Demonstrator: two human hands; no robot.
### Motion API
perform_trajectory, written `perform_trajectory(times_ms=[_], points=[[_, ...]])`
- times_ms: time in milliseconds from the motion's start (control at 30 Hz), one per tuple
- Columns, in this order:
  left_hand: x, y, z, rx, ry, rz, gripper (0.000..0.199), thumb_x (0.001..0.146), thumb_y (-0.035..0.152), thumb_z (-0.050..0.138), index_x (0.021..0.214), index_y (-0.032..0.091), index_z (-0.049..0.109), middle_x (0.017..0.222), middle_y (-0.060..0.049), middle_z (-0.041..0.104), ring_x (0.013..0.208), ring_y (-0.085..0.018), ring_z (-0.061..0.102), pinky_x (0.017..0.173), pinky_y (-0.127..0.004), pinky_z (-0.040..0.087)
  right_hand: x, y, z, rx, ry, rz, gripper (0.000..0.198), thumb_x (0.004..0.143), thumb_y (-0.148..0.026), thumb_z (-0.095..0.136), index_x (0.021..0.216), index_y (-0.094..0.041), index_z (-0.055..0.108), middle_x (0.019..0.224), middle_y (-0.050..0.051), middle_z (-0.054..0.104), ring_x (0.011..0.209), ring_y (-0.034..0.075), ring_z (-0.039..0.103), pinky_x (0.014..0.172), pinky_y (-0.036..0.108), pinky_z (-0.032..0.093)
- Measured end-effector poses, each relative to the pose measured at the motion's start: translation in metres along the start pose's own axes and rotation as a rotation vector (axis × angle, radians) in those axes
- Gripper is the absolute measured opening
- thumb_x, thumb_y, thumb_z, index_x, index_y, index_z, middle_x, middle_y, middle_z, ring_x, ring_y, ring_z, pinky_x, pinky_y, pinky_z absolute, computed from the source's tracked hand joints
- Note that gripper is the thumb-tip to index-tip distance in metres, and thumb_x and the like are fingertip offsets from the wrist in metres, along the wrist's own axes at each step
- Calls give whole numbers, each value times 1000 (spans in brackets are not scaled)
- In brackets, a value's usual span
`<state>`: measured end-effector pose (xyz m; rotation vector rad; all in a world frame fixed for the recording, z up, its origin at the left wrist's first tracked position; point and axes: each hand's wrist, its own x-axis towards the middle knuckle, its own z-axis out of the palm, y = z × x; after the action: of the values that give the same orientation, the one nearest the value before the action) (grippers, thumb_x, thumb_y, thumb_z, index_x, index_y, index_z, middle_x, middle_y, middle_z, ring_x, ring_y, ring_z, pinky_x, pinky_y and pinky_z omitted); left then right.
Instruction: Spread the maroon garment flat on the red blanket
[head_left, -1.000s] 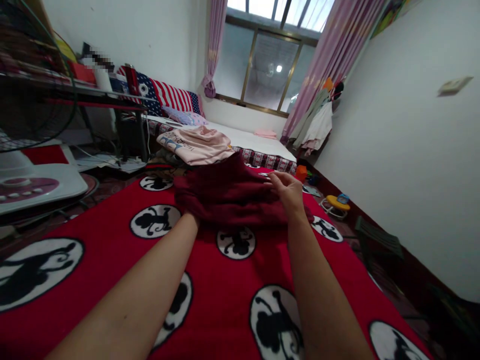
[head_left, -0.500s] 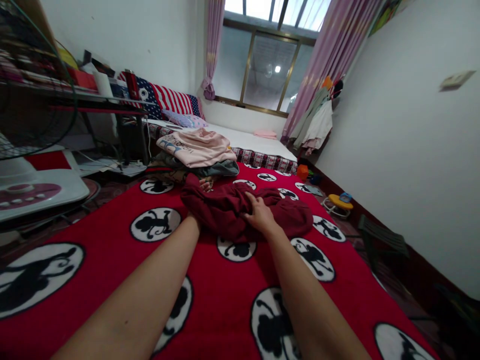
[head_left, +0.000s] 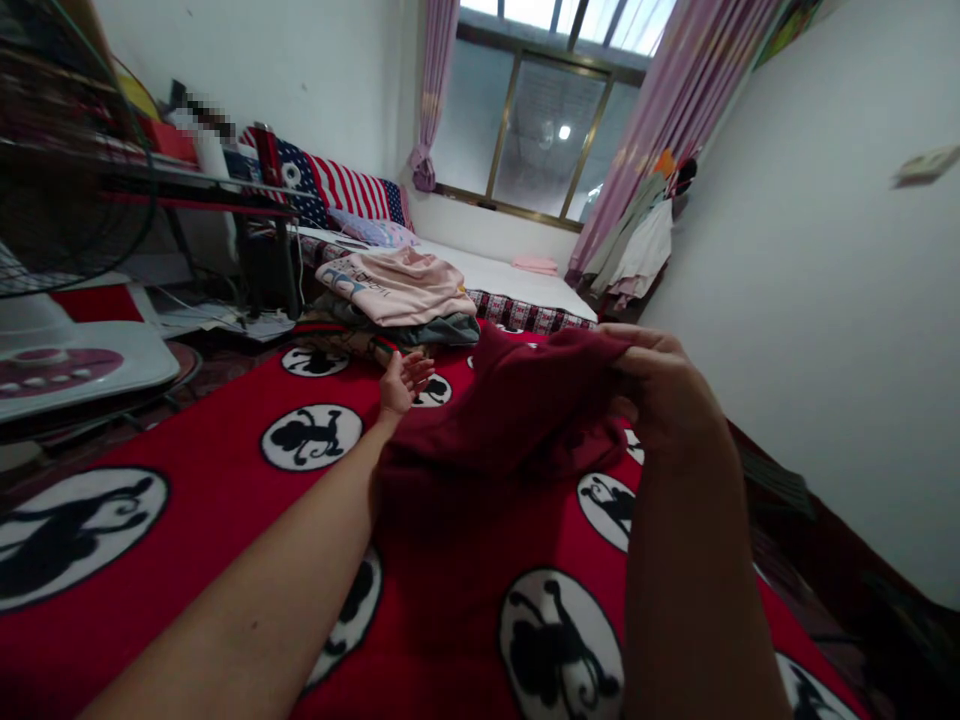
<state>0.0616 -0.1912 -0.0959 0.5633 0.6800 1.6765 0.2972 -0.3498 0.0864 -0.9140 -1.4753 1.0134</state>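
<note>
A dark red garment [head_left: 517,400] hangs partly lifted above the bed, its near side drooping in shadow. My right hand [head_left: 656,385] pinches its raised right edge between thumb and fingers. My left hand [head_left: 405,383] lies palm up with fingers apart, just left of the cloth and holding nothing. The garment's left part comes against my left forearm. Which part of the garment I hold cannot be made out. Beyond my left hand, a pile of folded clothes has a pale pink top [head_left: 401,285] with printing uppermost.
The red blanket [head_left: 442,640] with monkey prints covers the surface under my arms. A white fan base [head_left: 67,365] and a cluttered desk [head_left: 217,195] stand left. Behind lies a second bed [head_left: 495,275]; clothes [head_left: 641,240] hang by the right wall.
My right hand has gone from resting on the garment to gripping its edge, raised up and right. My left hand, covered in part before, now shows beside the cloth.
</note>
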Motion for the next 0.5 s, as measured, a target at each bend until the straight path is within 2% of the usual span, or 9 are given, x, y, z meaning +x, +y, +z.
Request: perform_trajectory(times_ms=[67, 100, 167, 233, 300, 367, 400, 433, 500], points=[[-5, 1, 2, 42, 24, 24, 41, 96, 46, 39, 92, 15, 65, 82, -7, 71, 71, -15, 67, 65, -25, 48, -5, -2, 12, -50, -176, 102, 8, 62, -19, 66, 69, -14, 66, 46, -5, 53, 30, 7, 42, 28, 17, 34], [-7, 1, 3, 54, 35, 41, 41, 95, 47, 39, 91, 15, 65, 81, -7, 71, 70, -14, 66, 63, -24, 48, -2, 3, 14, -50, -193, 103, 11, 62, -20, 68, 72, -14, 67, 49, -3, 56, 33, 9, 47, 32, 18, 39], [-8, 0, 6, 77, 46, 61, 41, 94, 48, 42, 91, 15, 65, 81, -7, 71, 68, -13, 66, 62, -23, 47, 15, 24, 10, -2, -53, -38, 20, 66, -24, 69, 84, -16, 68, 68, 1, 66, 51, 13, 63, 48, 22, 53], [-8, 0, 8, 89, 54, 64, 40, 92, 49, 44, 91, 15, 65, 81, -7, 71, 67, -13, 66, 61, -22, 47, 40, 53, -6, 40, 215, -279, 36, 73, -31, 66, 108, -24, 64, 102, 5, 69, 87, 16, 69, 75, 29, 58], [-7, 0, 9, 81, 62, 52, 40, 91, 51, 45, 91, 15, 64, 81, -7, 71, 66, -13, 66, 61, -22, 47, 63, 82, -27, -37, 404, -402, 54, 80, -37, 60, 132, -33, 47, 136, 6, 52, 122, 18, 56, 94, 39, 51], [-7, 1, 8, 75, 69, 34, 42, 89, 53, 47, 90, 15, 64, 80, -7, 71, 66, -14, 65, 61, -23, 47, 78, 101, -45, -173, 497, -403, 66, 85, -43, 54, 146, -36, 27, 153, 8, 30, 140, 20, 37, 101, 48, 45], [-6, 1, 8, 78, 67, 38, 42, 88, 54, 49, 90, 15, 64, 80, -7, 70, 66, -14, 65, 62, -24, 47, 80, 106, -50, -232, 514, -401, 70, 86, -45, 52, 148, -35, 22, 156, 8, 24, 143, 22, 32, 103, 49, 43], [-6, 0, 8, 84, 60, 49, 43, 87, 55, 50, 90, 15, 64, 81, -7, 70, 67, -15, 65, 63, -25, 47, 81, 109, -51, -273, 511, -404, 71, 85, -47, 52, 149, -33, 22, 156, 9, 24, 143, 23, 31, 104, 50, 42], [-6, -1, 7, 105, 38, 79, 44, 84, 57, 54, 90, 14, 64, 81, -8, 70, 67, -15, 65, 63, -25, 46, 76, 109, -45, -309, 438, -376, 67, 81, -48, 58, 142, -26, 38, 148, 11, 39, 135, 25, 42, 103, 46, 43]])
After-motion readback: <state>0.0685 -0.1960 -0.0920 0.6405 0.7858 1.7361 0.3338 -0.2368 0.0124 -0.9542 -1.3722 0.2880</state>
